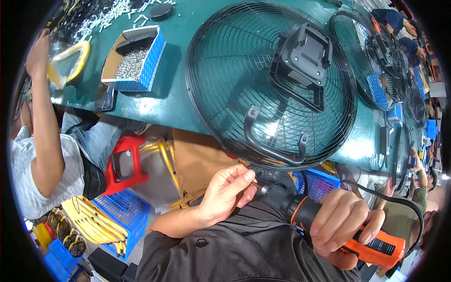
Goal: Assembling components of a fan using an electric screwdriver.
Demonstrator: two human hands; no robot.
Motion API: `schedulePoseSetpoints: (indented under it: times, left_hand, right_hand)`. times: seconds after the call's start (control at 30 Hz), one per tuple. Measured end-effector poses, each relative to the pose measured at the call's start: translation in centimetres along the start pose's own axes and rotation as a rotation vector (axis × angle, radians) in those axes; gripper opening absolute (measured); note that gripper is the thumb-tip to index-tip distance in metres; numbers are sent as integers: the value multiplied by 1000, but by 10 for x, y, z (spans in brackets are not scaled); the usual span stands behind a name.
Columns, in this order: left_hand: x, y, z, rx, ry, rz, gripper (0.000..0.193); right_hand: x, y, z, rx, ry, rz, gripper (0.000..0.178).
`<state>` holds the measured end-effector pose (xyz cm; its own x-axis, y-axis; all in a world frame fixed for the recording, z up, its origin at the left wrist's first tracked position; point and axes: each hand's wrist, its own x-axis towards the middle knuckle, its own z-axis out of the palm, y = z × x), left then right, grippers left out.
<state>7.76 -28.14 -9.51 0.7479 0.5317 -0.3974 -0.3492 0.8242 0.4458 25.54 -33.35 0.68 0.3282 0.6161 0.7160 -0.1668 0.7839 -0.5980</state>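
Note:
My right hand (345, 225) is wrapped round an orange and black corded electric screwdriver (303, 209), held level in front of my dark shirt with its chuck toward the left. At the chuck's tip, my left hand (230, 190) pinches the thin bit (258, 186) between thumb and fingers. Whether a screw is also in that pinch cannot be made out. Just beyond both hands, a round black fan (225, 94) lies on the green table, its wire guard up. A curved black handle (275, 152) is fixed to the guard near me, and a black motor housing (303, 56) rises from it.
A blue cardboard box of small screws (134, 63) stands left of the fan, beside a phone (105, 97). More fans (376, 56) lie to the right. A co-worker's arm (44, 117) reaches over the table at left. Below are a red stool (126, 164) and a blue crate (127, 202).

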Motion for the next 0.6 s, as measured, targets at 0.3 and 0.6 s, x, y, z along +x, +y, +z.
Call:
schedulePoseSetpoints:
  times: [0.3, 0.6]
  left_hand:
    - [-2, 6, -6, -260, -54, -209, 22]
    - [9, 10, -10, -353, -37, -304, 22]
  right_hand:
    - [-8, 5, 9, -74, -50, -84, 39]
    - [-6, 8, 19, -123, -364, -14, 37]
